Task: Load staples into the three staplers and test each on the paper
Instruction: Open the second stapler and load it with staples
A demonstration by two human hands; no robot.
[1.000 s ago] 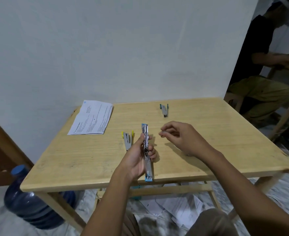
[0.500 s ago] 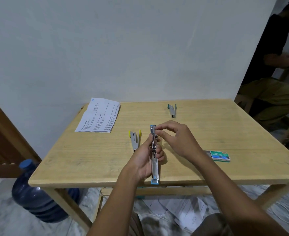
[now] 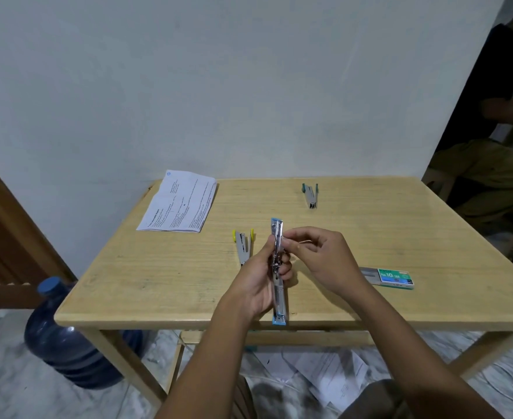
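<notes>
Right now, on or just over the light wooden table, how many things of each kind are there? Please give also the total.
Staplers: 3 (blue-ended metal stapler gripped by the left hand, yellow-ended metal stapler, teal-ended metal stapler)
Green cardboard staple box: 1
Printed white paper, counted as one piece: 1
Total: 5

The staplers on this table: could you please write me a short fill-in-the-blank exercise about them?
The left hand grips the opened stapler, which has ___ ends.
The yellow stapler lies to that stapler's ___.
The staple box lies to the ___ of the right hand.
Missing words: blue; left; right.
</notes>
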